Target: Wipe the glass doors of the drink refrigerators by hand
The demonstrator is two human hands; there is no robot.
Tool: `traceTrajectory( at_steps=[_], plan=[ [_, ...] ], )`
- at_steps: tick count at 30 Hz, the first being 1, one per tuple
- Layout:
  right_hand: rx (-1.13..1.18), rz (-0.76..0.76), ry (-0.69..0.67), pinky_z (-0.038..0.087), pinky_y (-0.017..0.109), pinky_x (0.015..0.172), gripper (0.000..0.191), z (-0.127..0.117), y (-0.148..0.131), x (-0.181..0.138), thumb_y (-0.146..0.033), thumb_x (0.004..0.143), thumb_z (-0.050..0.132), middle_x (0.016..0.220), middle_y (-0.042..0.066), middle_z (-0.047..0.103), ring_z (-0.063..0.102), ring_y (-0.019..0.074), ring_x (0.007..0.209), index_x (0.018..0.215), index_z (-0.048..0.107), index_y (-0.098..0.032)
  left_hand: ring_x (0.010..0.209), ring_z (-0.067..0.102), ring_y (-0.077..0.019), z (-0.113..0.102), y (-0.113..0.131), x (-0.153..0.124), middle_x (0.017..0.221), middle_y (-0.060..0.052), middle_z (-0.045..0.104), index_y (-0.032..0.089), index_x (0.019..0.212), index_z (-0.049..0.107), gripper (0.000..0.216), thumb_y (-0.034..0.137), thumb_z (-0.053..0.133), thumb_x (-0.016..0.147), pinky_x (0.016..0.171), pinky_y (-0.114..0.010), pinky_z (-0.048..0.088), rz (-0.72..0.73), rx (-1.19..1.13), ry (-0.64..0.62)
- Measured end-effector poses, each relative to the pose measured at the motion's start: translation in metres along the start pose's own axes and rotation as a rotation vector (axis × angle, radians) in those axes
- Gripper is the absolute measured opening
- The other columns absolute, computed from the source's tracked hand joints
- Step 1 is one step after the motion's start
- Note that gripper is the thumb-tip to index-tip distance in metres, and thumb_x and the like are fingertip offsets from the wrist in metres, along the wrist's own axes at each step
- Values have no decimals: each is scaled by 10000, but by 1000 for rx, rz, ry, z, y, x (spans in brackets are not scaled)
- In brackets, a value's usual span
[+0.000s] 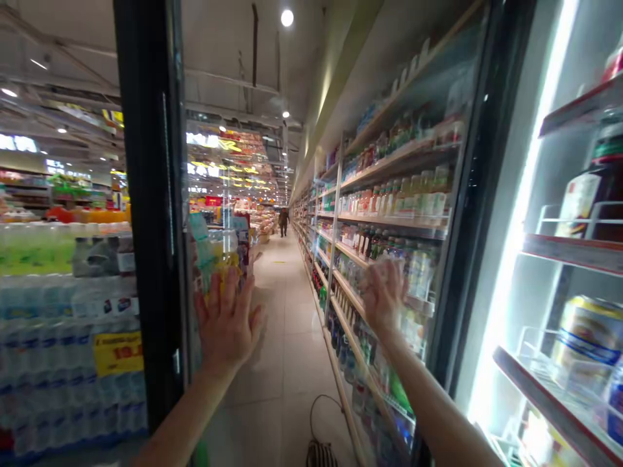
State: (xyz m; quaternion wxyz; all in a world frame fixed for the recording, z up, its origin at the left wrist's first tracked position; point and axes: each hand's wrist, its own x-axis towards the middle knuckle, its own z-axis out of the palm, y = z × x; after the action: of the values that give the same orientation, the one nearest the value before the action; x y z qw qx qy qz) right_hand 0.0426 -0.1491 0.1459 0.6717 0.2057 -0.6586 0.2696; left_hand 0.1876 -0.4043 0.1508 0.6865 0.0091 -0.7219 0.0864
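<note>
The left hand, empty with fingers spread wide, seemed to lie on the black-framed glass door, open before the person; the right hand had partly bent fingers, too blurred to tell if it held something. Pushed too strongly, the door could perhaps swing away and upset the person's balance beside the lit shelves.

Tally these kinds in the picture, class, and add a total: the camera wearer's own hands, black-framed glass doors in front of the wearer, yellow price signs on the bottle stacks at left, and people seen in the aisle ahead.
Left hand and right hand: 2
Glass door: 1
Yellow price sign: 1
Person: 1
Total: 5
</note>
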Motion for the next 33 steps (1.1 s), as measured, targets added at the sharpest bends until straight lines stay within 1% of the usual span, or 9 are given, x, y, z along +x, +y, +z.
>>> traceTrajectory(
  at_steps=[2, 4, 10, 12, 15, 17, 23, 29, 33],
  plan=[
    [-50, 317, 156, 237, 599, 1027, 487, -2, 23, 11, -253, 862, 308, 1422, 153, 343, 278, 296, 1339, 1333, 416, -199, 1389, 141, -284, 1, 1, 0, 1492, -119, 225, 248, 1432, 179, 725, 258, 553, 811, 1105, -535, 127, 11, 12, 13],
    [-47, 405, 203, 254, 593, 1022, 504, 0, 20, 14, -256, 861, 293, 1430, 167, 325, 260, 303, 1345, 1347, 399, -174, 1391, 133, -283, 1, 2, 1, 1488, -131, 230, 231, 1435, 169, 740, 255, 559, 806, 1105, -536, 124, 17, 23, 18],
    [111, -363, -183, 173, 546, 1083, 430, 6, -50, -15, -238, 800, 475, 1423, 33, 372, 270, 267, 1347, 1215, 529, -336, 1394, 125, -270, 1, 2, 2, 1496, -113, 214, 244, 1433, 179, 738, 254, 567, 805, 1114, -516, 118, 20, 21, 33],
    [57, -224, -113, 192, 565, 1068, 421, 2, -30, -9, -229, 815, 450, 1418, 54, 379, 288, 267, 1339, 1221, 526, -312, 1393, 133, -270, 1, 2, 1, 1497, -107, 211, 245, 1434, 170, 741, 252, 564, 806, 1113, -514, 126, 21, 28, 30],
    [-47, 264, 128, 241, 601, 1029, 466, -1, 9, 14, -239, 860, 351, 1424, 150, 349, 279, 291, 1341, 1315, 443, -199, 1392, 133, -281, 1, 1, 0, 1498, -113, 208, 238, 1436, 158, 749, 251, 562, 806, 1106, -525, 134, 26, 45, 19],
    [-49, 364, 181, 250, 599, 1026, 481, 2, 4, 23, -251, 871, 328, 1431, 167, 332, 261, 298, 1348, 1338, 413, -173, 1392, 133, -280, 1, 1, -1, 1496, -116, 214, 234, 1436, 158, 750, 252, 564, 806, 1107, -524, 132, 25, 52, 14],
    [112, -334, -138, 173, 536, 1092, 412, 12, -64, 7, -247, 816, 466, 1420, 23, 381, 273, 259, 1350, 1212, 532, -342, 1394, 129, -268, 1, 0, 0, 1504, -98, 193, 244, 1434, 166, 746, 250, 571, 807, 1113, -507, 128, 20, 45, 8],
    [-13, 307, 146, 220, 628, 1021, 477, 8, -6, 23, -241, 867, 339, 1442, 171, 310, 240, 319, 1354, 1333, 423, -183, 1393, 131, -276, 2, -2, -1, 1506, -98, 182, 246, 1439, 132, 776, 249, 572, 800, 1102, -525, 147, 30, 54, 5],
    [101, -154, -47, 204, 555, 1069, 460, 8, -49, 3, -205, 825, 429, 1436, 75, 345, 239, 274, 1361, 1275, 481, -290, 1393, 133, -268, 2, -1, 0, 1505, -96, 185, 250, 1435, 159, 759, 249, 575, 800, 1106, -519, 143, 28, 54, 20]
  ],
)
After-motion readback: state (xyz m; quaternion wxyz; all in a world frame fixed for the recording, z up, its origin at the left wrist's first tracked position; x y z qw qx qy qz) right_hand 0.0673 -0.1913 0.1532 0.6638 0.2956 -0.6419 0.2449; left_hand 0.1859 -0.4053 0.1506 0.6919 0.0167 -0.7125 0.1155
